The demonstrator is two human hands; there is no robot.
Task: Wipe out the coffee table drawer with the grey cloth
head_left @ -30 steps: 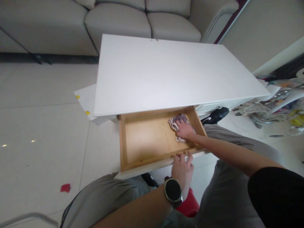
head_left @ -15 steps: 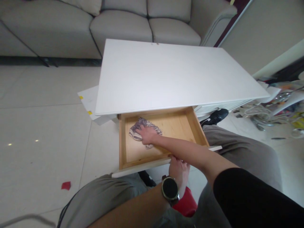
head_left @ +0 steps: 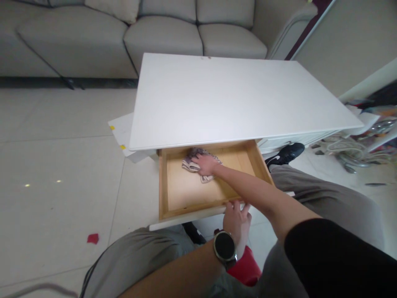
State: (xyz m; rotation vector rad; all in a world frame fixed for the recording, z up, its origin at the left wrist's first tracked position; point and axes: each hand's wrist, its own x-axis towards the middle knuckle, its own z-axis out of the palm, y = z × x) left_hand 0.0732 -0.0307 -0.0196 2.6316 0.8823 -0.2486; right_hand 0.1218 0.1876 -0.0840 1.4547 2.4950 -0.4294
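A patterned grey-and-white cloth [head_left: 207, 179] lies bunched on the floor of a pulled-out wooden drawer [head_left: 178, 192]. My right hand [head_left: 206, 164] presses down on the cloth, with its fingers over and into the folds. At the drawer's white front edge, my left hand [head_left: 237, 221], with a watch on the wrist, has its fingers hooked over the top near the middle. Its thumb side is partly hidden. The drawer belongs to a white low table [head_left: 242, 99].
A grey sofa [head_left: 164, 37] stands behind the table. A white box-like piece [head_left: 122, 130] with yellow marks juts out at the left. My legs flank the drawer, with a red seat [head_left: 246, 269] between them. Cables [head_left: 350, 147] and clutter lie at right; a red scrap [head_left: 92, 238] is on the floor.
My right hand has slid the cloth back and a little to the right across the drawer floor. My left hand stays at the drawer front. The view has shifted slightly.
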